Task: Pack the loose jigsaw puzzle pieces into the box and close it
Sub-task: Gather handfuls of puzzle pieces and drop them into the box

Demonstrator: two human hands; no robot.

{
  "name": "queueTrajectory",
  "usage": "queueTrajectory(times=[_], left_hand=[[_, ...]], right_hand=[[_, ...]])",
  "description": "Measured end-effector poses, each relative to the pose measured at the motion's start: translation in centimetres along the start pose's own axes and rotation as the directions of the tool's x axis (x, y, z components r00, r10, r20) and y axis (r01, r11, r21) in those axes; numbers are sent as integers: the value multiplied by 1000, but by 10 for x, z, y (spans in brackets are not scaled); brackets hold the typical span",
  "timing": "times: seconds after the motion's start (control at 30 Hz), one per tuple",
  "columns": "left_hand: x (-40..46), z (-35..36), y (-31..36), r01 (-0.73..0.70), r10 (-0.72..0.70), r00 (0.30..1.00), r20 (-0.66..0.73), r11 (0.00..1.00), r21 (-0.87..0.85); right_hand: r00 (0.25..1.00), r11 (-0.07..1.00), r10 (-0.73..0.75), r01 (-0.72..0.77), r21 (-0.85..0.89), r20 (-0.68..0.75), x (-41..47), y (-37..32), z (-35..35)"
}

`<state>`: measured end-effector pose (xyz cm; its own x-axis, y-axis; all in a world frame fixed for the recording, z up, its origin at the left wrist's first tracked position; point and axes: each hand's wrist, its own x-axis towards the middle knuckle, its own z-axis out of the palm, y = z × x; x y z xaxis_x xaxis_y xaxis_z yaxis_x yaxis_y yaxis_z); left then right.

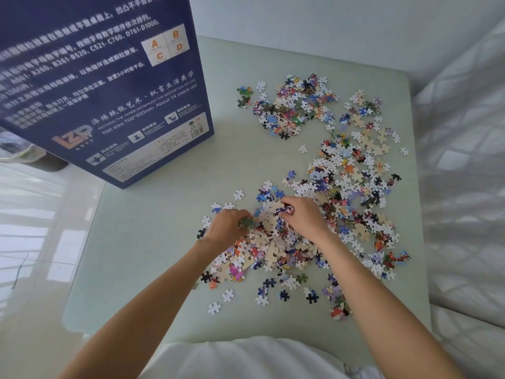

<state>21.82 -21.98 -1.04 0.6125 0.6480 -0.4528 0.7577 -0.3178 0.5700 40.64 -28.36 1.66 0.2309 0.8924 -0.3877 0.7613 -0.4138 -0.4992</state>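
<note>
Loose jigsaw puzzle pieces [347,187] lie scattered over the right half of a pale green table [153,242], with a separate heap [295,105] at the far side. The tall dark blue puzzle box [109,91] stands upright at the table's far left corner. Both hands are in the nearest heap. My left hand [226,225] has its fingers curled around a clump of pieces. My right hand [303,217] grips another clump just beside it, fingers curled inward. The two hands face each other, a few centimetres apart.
A white quilted sofa or bed [464,160] runs along the table's right side. Glossy pale floor [32,228] lies to the left, below the table edge. Bare table surface stretches between the box and the near heap.
</note>
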Motion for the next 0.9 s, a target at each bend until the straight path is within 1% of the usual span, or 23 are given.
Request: queueTrajectory(times=[0.17,0.27,0.43,0.53,0.6,0.67,0.77,0.83,0.9], left_hand=[[-5,-11,-4,35,-44,996,-72,993,-116],[-13,-17,-6,36,-54,992,-117,988,-148],[-35,-29,-4,-6,-40,976,-214,978,-210],[-48,-34,-2,-18,-32,974,-224,975,-219],[-55,-41,-1,-39,-17,971,-239,973,-228],[-63,-57,4,-85,12,957,-290,967,-240],[-76,-98,20,-207,91,892,-443,953,-222],[-91,-143,35,-300,144,800,-582,937,-181],[-105,-192,49,-365,200,685,-700,926,-93]], right_hand=[[999,997,33,-30,73,-34,-5,-4,1],[998,996,33,-28,81,-57,-11,-7,0],[996,997,8,-1,76,-85,-27,-11,0],[995,998,26,-20,57,-97,-39,-18,-5],[992,998,20,-12,63,-125,-46,-26,-12],[985,995,-11,27,93,-171,-53,-37,-23],[970,986,-98,125,112,-221,-54,-61,-53],[946,964,-189,229,132,-263,-53,-83,-77],[917,934,-249,312,175,-311,-47,-104,-101]])
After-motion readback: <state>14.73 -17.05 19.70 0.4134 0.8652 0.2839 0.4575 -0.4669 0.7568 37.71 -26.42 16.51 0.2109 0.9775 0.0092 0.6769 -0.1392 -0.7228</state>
